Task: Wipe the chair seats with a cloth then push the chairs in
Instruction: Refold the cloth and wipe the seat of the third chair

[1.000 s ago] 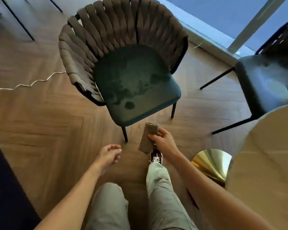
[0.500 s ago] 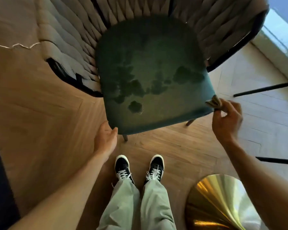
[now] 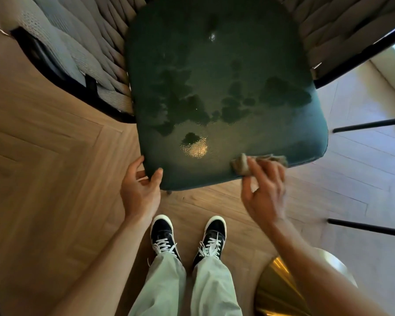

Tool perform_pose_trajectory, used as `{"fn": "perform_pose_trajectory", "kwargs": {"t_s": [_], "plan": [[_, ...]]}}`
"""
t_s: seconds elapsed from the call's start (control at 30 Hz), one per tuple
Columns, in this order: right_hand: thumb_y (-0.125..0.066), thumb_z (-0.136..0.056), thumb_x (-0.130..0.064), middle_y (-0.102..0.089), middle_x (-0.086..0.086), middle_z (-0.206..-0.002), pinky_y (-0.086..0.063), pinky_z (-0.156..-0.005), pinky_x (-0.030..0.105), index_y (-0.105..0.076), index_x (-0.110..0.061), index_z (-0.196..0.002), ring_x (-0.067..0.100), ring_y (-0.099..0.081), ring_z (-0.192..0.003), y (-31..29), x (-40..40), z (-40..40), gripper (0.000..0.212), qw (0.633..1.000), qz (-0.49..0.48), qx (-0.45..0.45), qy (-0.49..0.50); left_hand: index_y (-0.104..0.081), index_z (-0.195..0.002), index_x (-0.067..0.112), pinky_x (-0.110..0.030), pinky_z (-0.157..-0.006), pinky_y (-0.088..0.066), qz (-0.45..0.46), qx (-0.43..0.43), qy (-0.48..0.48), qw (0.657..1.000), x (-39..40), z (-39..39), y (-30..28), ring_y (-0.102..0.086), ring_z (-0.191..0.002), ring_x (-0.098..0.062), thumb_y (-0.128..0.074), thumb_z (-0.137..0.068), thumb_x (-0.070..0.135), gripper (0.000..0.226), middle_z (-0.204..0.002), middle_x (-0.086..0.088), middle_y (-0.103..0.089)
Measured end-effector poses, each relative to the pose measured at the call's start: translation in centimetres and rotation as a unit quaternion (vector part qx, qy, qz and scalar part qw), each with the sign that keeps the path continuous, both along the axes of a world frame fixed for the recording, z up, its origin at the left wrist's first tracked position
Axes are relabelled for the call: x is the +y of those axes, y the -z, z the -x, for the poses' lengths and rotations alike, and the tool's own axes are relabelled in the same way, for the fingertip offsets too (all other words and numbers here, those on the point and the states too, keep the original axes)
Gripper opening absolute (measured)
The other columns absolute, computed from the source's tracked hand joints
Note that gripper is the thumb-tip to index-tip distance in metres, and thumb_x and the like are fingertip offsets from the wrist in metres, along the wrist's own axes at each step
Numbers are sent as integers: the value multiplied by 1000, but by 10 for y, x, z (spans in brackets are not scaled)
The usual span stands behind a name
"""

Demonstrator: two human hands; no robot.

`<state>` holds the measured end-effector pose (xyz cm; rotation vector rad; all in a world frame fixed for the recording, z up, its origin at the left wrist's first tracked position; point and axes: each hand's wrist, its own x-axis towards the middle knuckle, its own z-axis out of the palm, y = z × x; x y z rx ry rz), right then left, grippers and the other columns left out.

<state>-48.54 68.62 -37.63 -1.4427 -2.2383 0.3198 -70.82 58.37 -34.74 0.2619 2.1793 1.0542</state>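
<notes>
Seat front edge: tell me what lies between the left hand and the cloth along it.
In the head view only bare green seat cushion lies between the left hand, gripping the front corner, and the cloth held by the right hand; a glossy highlight sits just above.

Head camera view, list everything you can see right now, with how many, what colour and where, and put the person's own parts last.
chair seat: one, dark green with darker blotches, top centre.
woven chair back: one, beige straps on a black frame, wrapping the seat at upper left and upper right.
cloth: one, beige, on the seat's front right edge.
black legs: two, thin, right edge; what they belong to is out of frame.
gold base: one, shiny, bottom right.
wooden floor: brown herringbone, underneath everything.
shoes: two, black with white laces, bottom centre.
trousers: pale grey-green, bottom centre.
left hand: grips the seat's front left corner.
right hand: holds the cloth against the seat.
</notes>
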Motion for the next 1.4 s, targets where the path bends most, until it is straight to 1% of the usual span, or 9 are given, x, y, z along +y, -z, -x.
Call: {"fn": "perform_pose_trajectory", "kwargs": {"t_s": [0.2,0.33,0.4,0.53,0.7,0.87,1.07,1.2,1.4], "plan": [[-63,-80,-23,-62,3,-104,-43,-83,37,-67,-18,-114,24,-51,-98,-4,-74,92,35,993,34,16,-109,-60,-116,40,-39,-88,-56,-39,-82,-49,995,-5,12,12,-64,-102,-14,-62,-92,28,27,-113,5,-65],[-65,-84,-28,-61,1,-112,-39,-87,36,-65,-19,-118,23,-50,-105,-8,-96,137,35,985,58,-12,-164,-62,-124,29,-38,-100,-48,-38,-117,-75,990,-4,18,9,-60,-113,-15,-46,-99,35,30,-125,3,-63],[-63,-83,-27,-60,1,-112,-38,-89,36,-64,-20,-117,23,-49,-106,-10,-92,142,35,983,55,-42,-172,-63,-123,31,-41,-98,-50,-34,-136,-79,987,-3,19,5,-62,-110,-17,-44,-99,40,32,-121,3,-64],[-55,-77,-11,-62,4,-104,-39,-84,37,-67,-17,-110,26,-53,-100,-14,-60,113,36,988,22,-65,-137,-64,-118,31,-28,-77,-58,-64,-176,-79,979,0,21,1,-70,-93,-9,-47,-99,33,25,-104,7,-71],[-52,-73,-7,-62,11,-113,-36,-96,40,-66,-10,-115,28,-47,-111,-14,8,24,45,993,-13,-101,-62,-58,-130,28,-39,-100,-48,-35,-116,-27,992,-1,27,7,-58,-115,-11,-54,-96,28,34,-121,18,-60],[-53,-81,-2,-62,19,-115,-42,-94,52,-66,-3,-113,38,-52,-111,-19,79,-52,34,992,-10,-119,45,-68,-105,25,-23,-80,-51,-17,-36,-1,999,7,35,9,-65,-93,-7,-72,-84,21,22,-95,11,-68],[-54,-83,8,-61,17,-121,-47,-91,52,-64,-6,-118,37,-53,-111,-22,112,-75,39,985,29,-102,136,-62,-100,24,-29,-79,-55,-13,-27,-10,999,10,38,10,-68,-83,-6,-79,-77,14,31,-94,5,-70],[-52,-82,7,-65,17,-109,-43,-89,47,-67,-4,-110,33,-53,-104,-18,84,-43,33,994,4,-63,86,-64,-104,27,-37,-84,-57,-15,-31,-5,999,9,39,11,-69,-86,-8,-79,-76,13,35,-95,6,-72],[-46,-82,-15,-67,7,-103,-43,-91,43,-69,-11,-110,24,-51,-103,-17,8,48,36,998,16,-42,-53,-66,-104,28,-38,-84,-57,-28,-58,9,998,5,44,12,-70,-89,-10,-79,-77,15,33,-98,5,-72]]}}
